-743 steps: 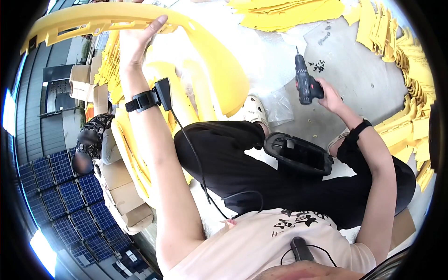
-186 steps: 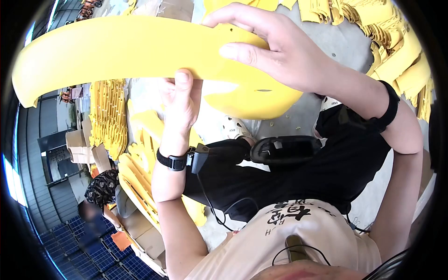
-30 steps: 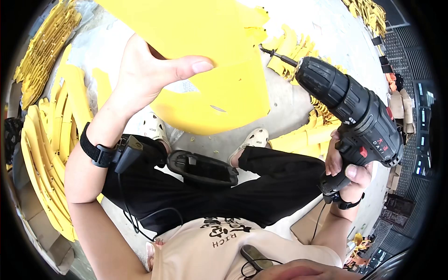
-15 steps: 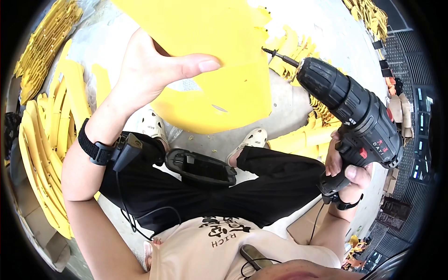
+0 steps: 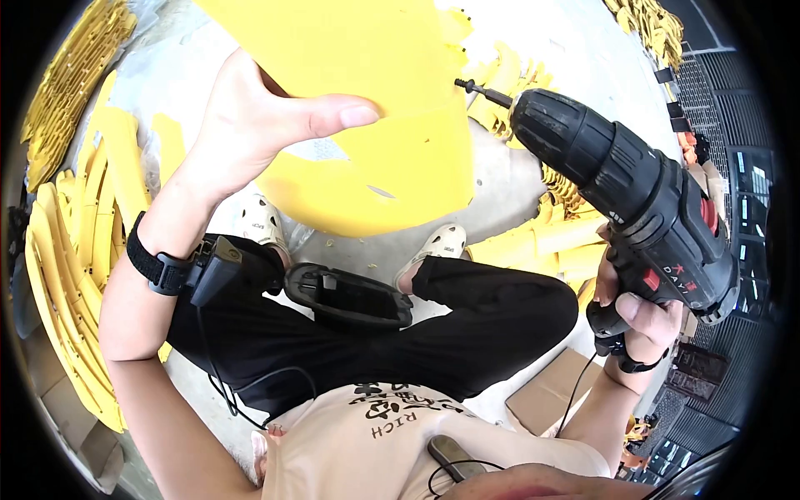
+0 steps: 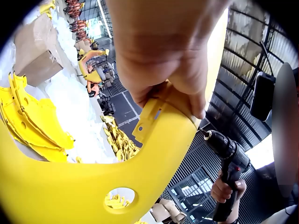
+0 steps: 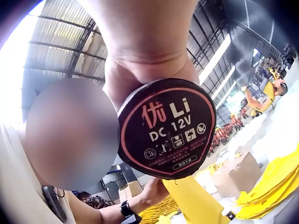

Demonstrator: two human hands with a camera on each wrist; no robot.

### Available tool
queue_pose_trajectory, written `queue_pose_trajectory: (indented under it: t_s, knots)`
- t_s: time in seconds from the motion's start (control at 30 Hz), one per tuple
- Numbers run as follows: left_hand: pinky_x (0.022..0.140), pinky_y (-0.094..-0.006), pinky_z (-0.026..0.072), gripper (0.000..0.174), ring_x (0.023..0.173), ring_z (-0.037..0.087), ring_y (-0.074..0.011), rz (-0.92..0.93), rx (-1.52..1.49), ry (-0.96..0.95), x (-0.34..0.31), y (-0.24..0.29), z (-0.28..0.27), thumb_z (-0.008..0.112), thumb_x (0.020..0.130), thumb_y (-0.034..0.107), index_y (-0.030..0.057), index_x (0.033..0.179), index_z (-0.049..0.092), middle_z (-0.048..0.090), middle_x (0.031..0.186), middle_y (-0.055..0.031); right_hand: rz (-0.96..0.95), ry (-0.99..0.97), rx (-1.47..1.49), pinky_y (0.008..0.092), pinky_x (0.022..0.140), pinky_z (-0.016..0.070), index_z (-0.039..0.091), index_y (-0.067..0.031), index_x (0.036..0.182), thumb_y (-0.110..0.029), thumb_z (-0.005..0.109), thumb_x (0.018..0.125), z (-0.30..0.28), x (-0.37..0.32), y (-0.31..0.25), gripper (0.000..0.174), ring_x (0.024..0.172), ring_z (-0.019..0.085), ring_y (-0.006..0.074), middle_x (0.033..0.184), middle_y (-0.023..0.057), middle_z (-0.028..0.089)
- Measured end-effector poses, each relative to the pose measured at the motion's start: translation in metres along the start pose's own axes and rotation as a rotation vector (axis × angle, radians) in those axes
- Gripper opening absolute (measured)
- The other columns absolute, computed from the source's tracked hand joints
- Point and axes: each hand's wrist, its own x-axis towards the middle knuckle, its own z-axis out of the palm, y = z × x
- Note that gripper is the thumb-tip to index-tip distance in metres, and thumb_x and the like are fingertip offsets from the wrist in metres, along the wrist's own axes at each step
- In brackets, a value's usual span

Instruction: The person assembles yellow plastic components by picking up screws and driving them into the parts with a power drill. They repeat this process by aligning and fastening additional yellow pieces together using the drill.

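Note:
In the head view my left hand grips the edge of a large curved yellow plastic panel, thumb across its face and fingers hidden behind. The left wrist view shows the panel's slotted tab and round hole beside that hand. My right hand holds a black cordless drill by its handle. A dark screw sits at the end of the drill's bit and overlaps the panel's right edge in the head view. The drill's battery base fills the middle of the right wrist view.
An open black oval case lies between the legs. Stacked yellow panels stand at the left, with more yellow parts at the right. Flat cardboard lies near the right leg. Another person is in the background.
Earlier the drill pointed toward black screws on the floor; later both hands held the panel without the drill. Now the right hand has the drill again, its screw tip slightly nearer the panel.

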Motion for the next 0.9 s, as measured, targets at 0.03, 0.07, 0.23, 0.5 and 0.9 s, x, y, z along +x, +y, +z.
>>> queue_pose_trajectory:
  t_s: [0.03, 0.07, 0.23, 0.5, 0.9]
  knots:
    - [0.085, -0.0283, 0.0516, 0.053, 0.095, 0.065, -0.0161, -0.008, 0.017, -0.005, 0.0, -0.001, -0.001, 0.085, 0.072, 0.022, -0.0007, 0.114, 0.062, 0.068, 0.104, -0.0077, 0.0, 0.0, -0.004, 0.0252, 0.053, 0.0428, 0.049, 0.0146, 0.122, -0.028, 0.068, 0.058, -0.005, 0.001, 0.0, 0.079, 0.052, 0.05, 0.0151, 0.072, 0.014, 0.057]
    - [0.085, -0.0283, 0.0516, 0.053, 0.095, 0.065, -0.0161, -0.008, 0.013, -0.004, -0.001, -0.001, -0.001, 0.085, 0.072, 0.022, -0.0007, 0.114, 0.062, 0.068, 0.104, -0.0077, -0.006, -0.069, -0.071, 0.0252, 0.053, 0.0432, 0.049, 0.0138, 0.123, -0.026, 0.068, 0.059, -0.012, 0.003, 0.0, 0.078, 0.052, 0.051, 0.0152, 0.077, 0.015, 0.059]
    - [0.087, -0.0287, 0.0506, 0.056, 0.097, 0.064, -0.016, -0.03, -0.049, -0.034, -0.006, 0.002, 0.002, 0.085, 0.071, 0.02, -0.0009, 0.117, 0.059, 0.067, 0.106, -0.0075, -0.033, -0.239, -0.256, 0.0252, 0.053, 0.0451, 0.052, 0.0088, 0.123, -0.02, 0.074, 0.063, -0.019, 0.008, -0.016, 0.07, 0.055, 0.054, 0.0158, 0.097, 0.0175, 0.062]
    - [0.089, -0.0289, 0.0489, 0.058, 0.099, 0.063, -0.0155, -0.045, -0.108, -0.047, -0.01, 0.003, 0.0, 0.086, 0.07, 0.019, -0.0009, 0.117, 0.059, 0.066, 0.107, -0.0071, -0.041, -0.138, -0.209, 0.0251, 0.053, 0.0458, 0.054, 0.0069, 0.114, -0.02, 0.075, 0.065, -0.008, 0.004, -0.016, 0.059, 0.053, 0.054, 0.0152, 0.076, 0.0097, 0.058]
    - [0.089, -0.0289, 0.0487, 0.061, 0.098, 0.062, -0.016, 0.015, -0.091, 0.013, -0.018, -0.012, -0.005, 0.088, 0.068, 0.022, -0.001, 0.117, 0.059, 0.065, 0.106, -0.0072, -0.029, -0.239, -0.271, 0.0271, 0.054, 0.0473, 0.052, 0.0078, 0.118, -0.012, 0.069, 0.063, -0.018, 0.006, -0.013, 0.061, 0.054, 0.054, 0.0165, 0.081, 0.0097, 0.058]
